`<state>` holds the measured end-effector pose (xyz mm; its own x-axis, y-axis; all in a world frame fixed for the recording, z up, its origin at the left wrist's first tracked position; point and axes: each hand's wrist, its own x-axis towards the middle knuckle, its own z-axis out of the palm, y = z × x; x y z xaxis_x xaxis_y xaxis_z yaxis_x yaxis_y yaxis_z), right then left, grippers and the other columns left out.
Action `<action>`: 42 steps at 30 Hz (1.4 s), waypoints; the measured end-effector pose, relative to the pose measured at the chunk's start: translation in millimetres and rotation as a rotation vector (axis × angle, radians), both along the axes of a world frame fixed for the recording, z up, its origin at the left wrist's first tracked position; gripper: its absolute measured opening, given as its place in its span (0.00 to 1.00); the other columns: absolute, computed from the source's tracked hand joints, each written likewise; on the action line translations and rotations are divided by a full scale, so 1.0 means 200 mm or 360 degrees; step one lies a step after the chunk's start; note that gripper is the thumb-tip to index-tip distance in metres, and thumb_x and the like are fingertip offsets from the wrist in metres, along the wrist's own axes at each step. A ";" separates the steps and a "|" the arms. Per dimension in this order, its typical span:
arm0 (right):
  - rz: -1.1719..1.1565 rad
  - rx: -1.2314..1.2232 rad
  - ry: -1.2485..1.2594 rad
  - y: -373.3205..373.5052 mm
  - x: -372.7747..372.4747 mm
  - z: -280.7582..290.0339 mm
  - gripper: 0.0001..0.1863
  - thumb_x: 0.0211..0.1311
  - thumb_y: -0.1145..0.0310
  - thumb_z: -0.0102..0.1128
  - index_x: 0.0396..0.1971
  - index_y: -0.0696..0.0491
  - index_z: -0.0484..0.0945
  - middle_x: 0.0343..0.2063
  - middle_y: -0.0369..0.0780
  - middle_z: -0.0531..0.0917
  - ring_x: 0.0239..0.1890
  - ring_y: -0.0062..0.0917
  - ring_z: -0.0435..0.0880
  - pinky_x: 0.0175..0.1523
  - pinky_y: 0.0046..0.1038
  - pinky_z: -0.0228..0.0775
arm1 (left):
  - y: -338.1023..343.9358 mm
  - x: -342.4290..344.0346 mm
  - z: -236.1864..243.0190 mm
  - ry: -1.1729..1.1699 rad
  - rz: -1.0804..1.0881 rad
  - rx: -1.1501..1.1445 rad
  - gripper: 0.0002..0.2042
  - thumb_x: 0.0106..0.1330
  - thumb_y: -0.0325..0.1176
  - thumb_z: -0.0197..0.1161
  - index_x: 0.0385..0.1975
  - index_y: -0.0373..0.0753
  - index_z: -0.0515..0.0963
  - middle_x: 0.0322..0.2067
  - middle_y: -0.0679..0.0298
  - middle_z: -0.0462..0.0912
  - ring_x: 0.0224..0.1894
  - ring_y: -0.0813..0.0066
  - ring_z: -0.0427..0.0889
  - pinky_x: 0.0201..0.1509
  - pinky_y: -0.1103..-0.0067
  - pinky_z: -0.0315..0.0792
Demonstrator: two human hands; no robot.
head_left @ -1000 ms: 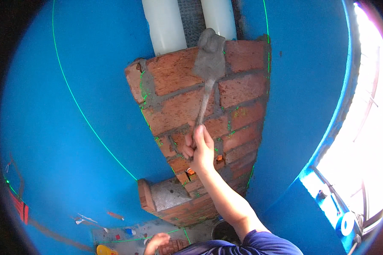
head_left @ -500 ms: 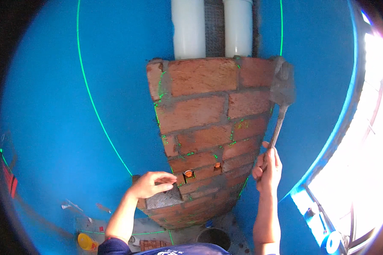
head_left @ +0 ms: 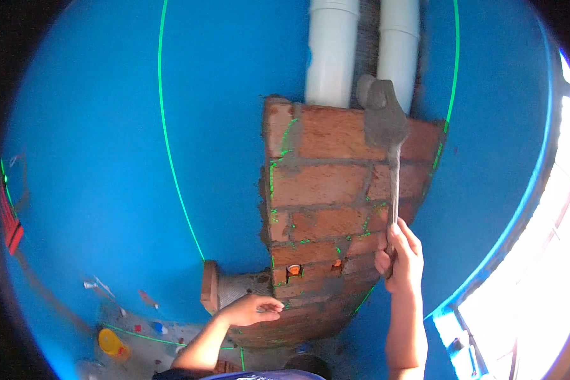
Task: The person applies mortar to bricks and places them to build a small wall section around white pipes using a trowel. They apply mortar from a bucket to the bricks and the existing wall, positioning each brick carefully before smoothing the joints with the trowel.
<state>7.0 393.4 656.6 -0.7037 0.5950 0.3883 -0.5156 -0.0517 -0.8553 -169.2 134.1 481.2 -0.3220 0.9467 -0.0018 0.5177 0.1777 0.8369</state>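
My right hand point(head_left: 404, 258) grips the long handle of a mortar-caked trowel point(head_left: 386, 117), whose blade carries a lump of grey mortar at the upper edge of the brick column point(head_left: 327, 185), in front of the right white pipe point(head_left: 397, 54). My left hand point(head_left: 253, 311) is loosely open and empty, in front of the lower brickwork beside a low ledge point(head_left: 237, 286) with a brick end. Two small orange fittings point(head_left: 294, 270) sit in openings low in the column. Green laser traces run along the mortar joints.
A blue wall point(head_left: 95, 164) surrounds the column, with a second white pipe point(head_left: 329, 57) above it. A bright window opening point(head_left: 525, 285) is at the right. Below are a yellow container point(head_left: 109, 342), a dark bucket point(head_left: 307, 363), bricks and small debris on the grey floor point(head_left: 139, 345).
The trowel first swung right to the column's corner, then back left to the pipe. My left hand rose into view and now sits lower. The camera view has shifted, moving the column rightward in frame.
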 end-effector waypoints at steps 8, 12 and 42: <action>0.0377 -0.0245 0.0106 -0.18 -0.03 -0.13 0.19 0.68 0.60 0.47 0.52 0.55 0.70 0.19 0.35 0.70 0.09 0.13 0.58 0.11 0.17 0.49 | -0.31 -0.04 -0.35 -0.0475 0.0392 0.0147 0.17 0.63 0.42 0.63 0.46 0.37 0.77 0.41 0.64 0.82 0.43 0.79 0.79 0.48 0.78 0.72; 0.1031 -0.0225 0.0290 -0.22 -0.01 -0.38 0.21 0.73 0.55 0.37 0.55 0.53 0.66 0.17 0.33 0.60 0.09 0.14 0.52 0.10 0.19 0.45 | -0.30 0.02 -0.51 -0.0327 0.0342 -0.0175 0.14 0.61 0.40 0.62 0.37 0.35 0.80 0.36 0.61 0.83 0.39 0.76 0.80 0.45 0.77 0.73; 0.0347 0.0376 -0.0969 -1.27 -1.19 -2.17 0.18 0.67 0.57 0.52 0.21 0.53 0.70 0.13 0.30 0.63 0.16 0.11 0.63 0.20 0.20 0.54 | -2.42 0.79 -2.19 -0.0252 0.0922 -0.1029 0.05 0.51 0.34 0.60 0.25 0.43 0.73 0.20 0.66 0.76 0.23 0.69 0.76 0.23 0.74 0.68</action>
<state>-230.9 139.1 222.6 -0.9317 0.3630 -0.0123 0.0613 0.1238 -0.9904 -10.5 -349.2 42.7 -0.7016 0.4329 -0.5660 0.0859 0.8399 0.5359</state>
